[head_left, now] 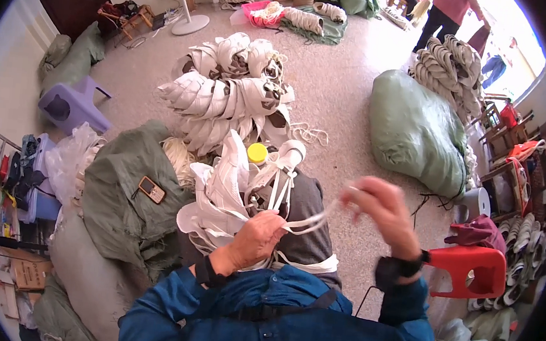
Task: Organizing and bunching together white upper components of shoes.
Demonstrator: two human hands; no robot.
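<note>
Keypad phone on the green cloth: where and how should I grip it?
Probably by its long edges, from above with the left hand, the nearer one: the keypad phone lies face up on the green cloth, oblong and uncovered.

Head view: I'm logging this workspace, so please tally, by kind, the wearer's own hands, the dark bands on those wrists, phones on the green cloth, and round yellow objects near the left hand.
Wearer's hands: 2 (left hand, right hand)
Dark wristbands: 2
Phone: 1
Round yellow object: 1
Total: 6

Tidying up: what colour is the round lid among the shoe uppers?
The round lid is yellow; head view.
</note>
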